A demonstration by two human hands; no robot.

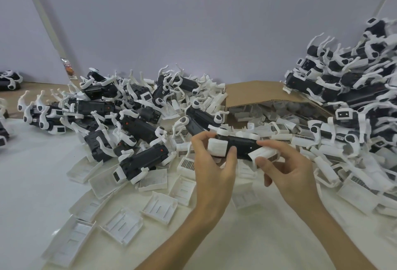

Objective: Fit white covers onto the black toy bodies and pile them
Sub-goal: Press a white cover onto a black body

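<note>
**Held assembly.** One black toy body [240,144] is held above the middle of the white sheet [32,173], level and lengthwise between both hands.
- The left hand [211,168] grips the left end of the body. Its fingers [200,140] curl over the top and the thumb presses on a fitted white cover [217,148].
- The right hand [285,168] pinches a second white cover [263,153] between thumb and fingers, against the lower right end of the body. This cover touches the body; it appears not fully seated, but the view does not settle this.

**Stock.**
- Loose covers [120,224] lie spread over the near left part of the sheet, hollow side up.
- An unfinished pile [133,115] of black bodies with white legs lies along the far left edge, against the wall [150,33].
- A taller pile [354,89] rises at the far right corner.
- A cardboard box [268,91] lies on its side at the far edge between the two piles, with white covers inside and spilling from it.
</note>
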